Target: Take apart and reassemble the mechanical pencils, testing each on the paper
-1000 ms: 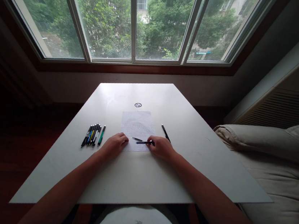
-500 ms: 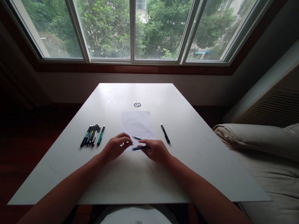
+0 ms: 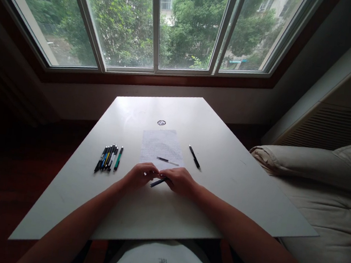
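My right hand (image 3: pixel 181 181) is closed around a dark blue pen (image 3: pixel 156 183), which points down and left over the near edge of the written sheet of paper (image 3: pixel 158 140). Beside it my left hand (image 3: pixel 139 175) has its fingertips pinched together, meeting the right fingertips. Whether anything small sits in that pinch is too small to tell. Just beyond the hands a slim pen-like piece (image 3: pixel 167 161), dark at its left end and pale at its right, lies across the paper.
On the white table (image 3: pixel 113 218), several pens (image 3: pixel 107 158) lie side by side at the left, a green pen (image 3: pixel 119 158) next to them. A black pen (image 3: pixel 194 157) lies right of the paper. Beyond it is a round dark mark (image 3: pixel 161 122). A sofa (image 3: pixel 316 187) stands at the right.
Both hands have drawn slightly toward me and closed together at the fingertips. The blue pen has swung to point lower left. The slim piece on the paper is now uncovered.
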The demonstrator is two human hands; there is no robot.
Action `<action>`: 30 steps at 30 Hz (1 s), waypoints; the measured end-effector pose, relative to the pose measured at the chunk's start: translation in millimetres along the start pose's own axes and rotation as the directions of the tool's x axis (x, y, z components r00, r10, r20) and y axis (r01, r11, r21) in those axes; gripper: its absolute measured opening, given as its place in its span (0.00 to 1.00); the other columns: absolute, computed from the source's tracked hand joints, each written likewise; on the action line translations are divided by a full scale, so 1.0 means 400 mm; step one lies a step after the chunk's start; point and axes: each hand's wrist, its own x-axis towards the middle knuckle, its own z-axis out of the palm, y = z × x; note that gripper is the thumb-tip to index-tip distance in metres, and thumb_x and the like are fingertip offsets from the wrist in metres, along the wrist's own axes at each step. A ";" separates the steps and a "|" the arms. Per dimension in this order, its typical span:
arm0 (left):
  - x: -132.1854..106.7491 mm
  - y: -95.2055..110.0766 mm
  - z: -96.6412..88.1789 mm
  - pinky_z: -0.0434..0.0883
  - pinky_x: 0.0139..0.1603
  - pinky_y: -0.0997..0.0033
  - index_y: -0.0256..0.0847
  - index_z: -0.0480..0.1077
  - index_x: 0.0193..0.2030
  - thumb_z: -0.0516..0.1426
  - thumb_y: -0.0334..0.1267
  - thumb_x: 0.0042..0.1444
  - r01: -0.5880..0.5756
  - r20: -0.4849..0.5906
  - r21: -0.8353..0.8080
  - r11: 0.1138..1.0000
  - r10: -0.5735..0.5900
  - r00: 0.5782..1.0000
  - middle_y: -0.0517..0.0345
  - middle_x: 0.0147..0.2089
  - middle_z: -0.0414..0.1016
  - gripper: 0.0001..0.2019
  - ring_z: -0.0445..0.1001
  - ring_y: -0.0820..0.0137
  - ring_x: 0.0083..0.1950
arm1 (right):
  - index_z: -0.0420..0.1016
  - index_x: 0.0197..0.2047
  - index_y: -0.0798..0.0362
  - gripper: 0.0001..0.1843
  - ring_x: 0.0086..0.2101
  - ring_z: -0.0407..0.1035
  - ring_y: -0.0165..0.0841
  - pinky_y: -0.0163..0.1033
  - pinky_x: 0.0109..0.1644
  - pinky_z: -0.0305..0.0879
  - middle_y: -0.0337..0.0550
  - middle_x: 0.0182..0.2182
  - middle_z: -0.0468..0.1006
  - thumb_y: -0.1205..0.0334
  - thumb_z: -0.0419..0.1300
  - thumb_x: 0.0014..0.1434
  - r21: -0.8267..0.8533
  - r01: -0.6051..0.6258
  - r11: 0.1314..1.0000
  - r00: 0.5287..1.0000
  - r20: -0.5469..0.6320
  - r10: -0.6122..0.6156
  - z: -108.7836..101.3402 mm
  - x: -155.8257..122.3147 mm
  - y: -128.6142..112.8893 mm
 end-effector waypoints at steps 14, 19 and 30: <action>0.002 0.010 0.004 0.71 0.42 0.69 0.40 0.69 0.39 0.55 0.40 0.65 0.038 -0.053 -0.032 0.999 -0.040 0.998 0.52 0.41 0.74 0.07 0.73 0.69 0.41 | 0.78 0.50 0.48 0.14 0.40 0.77 0.36 0.35 0.42 0.65 0.44 0.41 0.84 0.56 0.53 0.69 -0.047 -0.112 0.993 0.990 0.083 0.115 -0.012 0.005 -0.016; 0.005 0.026 0.017 0.71 0.45 0.69 0.40 0.72 0.38 0.56 0.37 0.65 -0.020 -0.012 0.008 1.000 0.020 1.000 0.52 0.42 0.74 0.06 0.73 0.68 0.42 | 0.78 0.42 0.50 0.15 0.34 0.76 0.34 0.35 0.37 0.61 0.43 0.34 0.83 0.55 0.51 0.70 -0.128 -0.105 0.986 0.990 0.077 0.116 -0.011 0.006 -0.028; 0.003 0.029 0.016 0.71 0.44 0.68 0.40 0.71 0.39 0.55 0.38 0.66 0.028 -0.075 0.063 0.998 -0.023 0.997 0.54 0.39 0.75 0.06 0.74 0.67 0.41 | 0.79 0.43 0.50 0.12 0.35 0.77 0.35 0.35 0.39 0.62 0.42 0.35 0.84 0.55 0.56 0.67 -0.134 -0.179 0.975 0.983 0.022 0.184 0.002 0.007 -0.026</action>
